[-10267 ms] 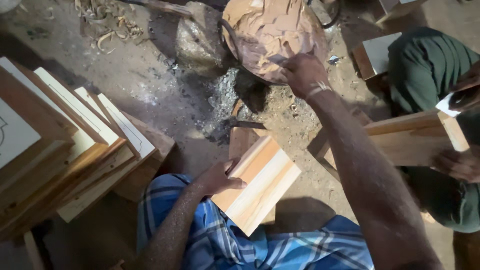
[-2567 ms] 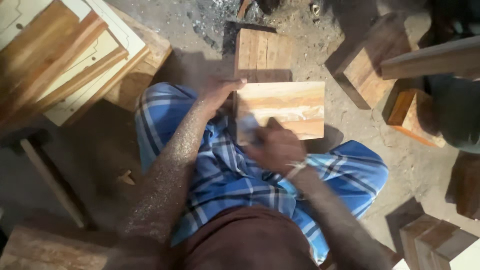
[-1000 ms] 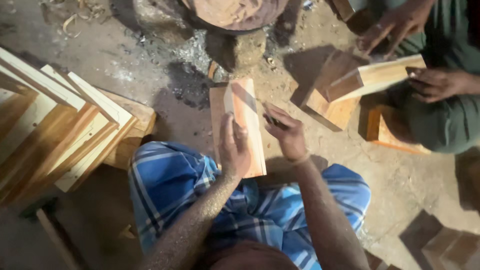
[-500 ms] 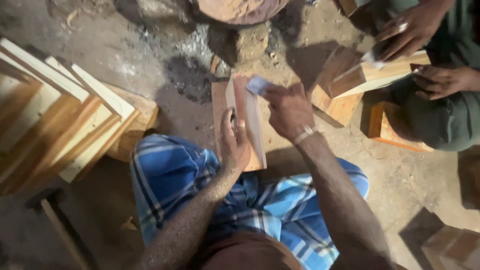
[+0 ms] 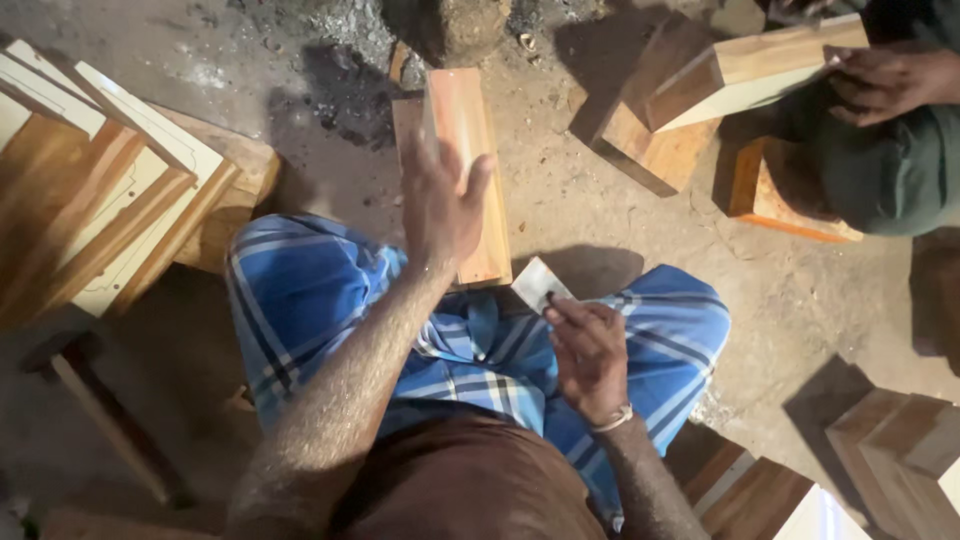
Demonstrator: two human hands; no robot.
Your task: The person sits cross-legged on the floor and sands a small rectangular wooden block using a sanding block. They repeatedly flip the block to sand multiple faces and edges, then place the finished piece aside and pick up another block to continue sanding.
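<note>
The right hand (image 5: 588,355) pinched a small pale scraper-like piece (image 5: 540,285) between thumb and fingers, held just right of the wooden board's (image 5: 468,170) near end. The left hand (image 5: 440,205) hovered spread and empty above that board, which stood on edge on the dirt floor (image 5: 560,200), reaching away from the person's blue checked cloth (image 5: 300,290). The step looked like a pause between passes along the board's edge; going on would call for steadying the board first. Left of the board lay stacked planks (image 5: 110,200); right of it another person's hand (image 5: 880,80) held a wooden block (image 5: 750,70). Whether the left palm touched the board was hidden.
</note>
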